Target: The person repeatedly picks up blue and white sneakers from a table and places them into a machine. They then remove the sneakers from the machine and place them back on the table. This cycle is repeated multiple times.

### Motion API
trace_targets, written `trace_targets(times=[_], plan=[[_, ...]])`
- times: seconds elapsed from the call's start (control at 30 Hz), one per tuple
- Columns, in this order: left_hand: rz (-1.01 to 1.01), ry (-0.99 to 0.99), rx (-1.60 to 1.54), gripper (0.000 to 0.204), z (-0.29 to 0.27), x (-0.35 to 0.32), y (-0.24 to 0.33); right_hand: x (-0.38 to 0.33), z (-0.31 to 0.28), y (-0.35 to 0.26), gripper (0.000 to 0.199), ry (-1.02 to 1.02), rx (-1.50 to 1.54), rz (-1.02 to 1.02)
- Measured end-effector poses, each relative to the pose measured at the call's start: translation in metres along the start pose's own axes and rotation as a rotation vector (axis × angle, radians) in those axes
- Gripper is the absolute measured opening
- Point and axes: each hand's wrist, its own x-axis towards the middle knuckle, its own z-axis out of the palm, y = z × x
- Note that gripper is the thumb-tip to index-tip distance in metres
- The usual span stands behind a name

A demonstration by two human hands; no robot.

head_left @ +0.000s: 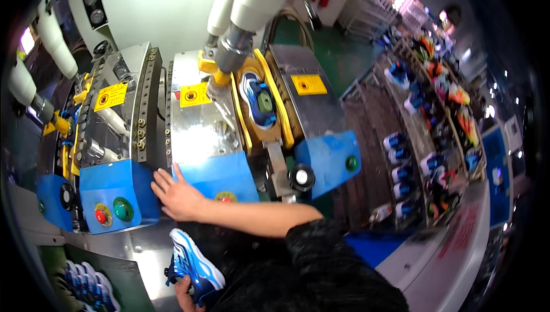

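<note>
- The pale press machine (160, 22) is filling the far side, its blue front panels (114, 183) facing the person, probably so that the buttons are staying within easy reach.
- The rack (411, 128) is standing to the right, carrying rows of shoes, seemingly to keep them in order near the machine.
- The seated shoe (252, 97) is resting between yellow side pads (279, 108), which are apparently keeping it lined up; its long axis is running away from the person, tilting slightly left at the far end.
- The held shoe (197, 263) is leaning on its side in front of the machine, near the steel counter (150, 266); its long axis is slanting from upper left to lower right, the sole facing right, the toe probably pointing up-left.
- The right hand (180, 197) is spreading its fingers wide beside the left panel's edge, holding nothing; whether it is touching the panel, I cannot tell.
- The left hand (184, 296), partly hidden, is closing around the held shoe's lower part, probably for steady support.
- The green button (122, 209) is sitting beside the red button (101, 216).
</note>
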Motion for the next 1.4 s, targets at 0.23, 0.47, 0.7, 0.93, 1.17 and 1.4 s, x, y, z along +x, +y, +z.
trace_targets(times=[0.23, 0.47, 0.7, 0.93, 1.17, 1.4], plan=[[0.423, -0.154, -0.325, 0.053, -0.042, -0.073, -0.04, -0.1, -0.004, -0.123, 0.04, 0.193, 0.901, -0.086], [0.827, 0.521, -0.128, 0.065, -0.182, -0.098, -0.079, -0.208, -0.013, -0.27, 0.016, -0.264, 1.249, -0.05], [0.646, 0.62, 0.244, 0.098, -0.274, 0.036, -0.12, -0.159, 0.001, -0.316, 0.014, -0.545, 1.004, 0.198], [0.473, 0.647, 0.322, 0.068, -0.421, 0.02, -0.129, -0.028, 0.041, -0.437, 0.048, -0.59, 0.648, -0.16], [0.569, 1.311, 0.565, 0.031, -0.572, -0.029, -0.115, 0.276, 0.232, -0.601, 0.084, -0.671, 0.284, -0.817], [0.693, 1.353, 0.497, 0.006, -0.634, -0.013, -0.08, 0.269, 0.29, -0.601, 0.033, -1.058, 0.981, 0.104]])
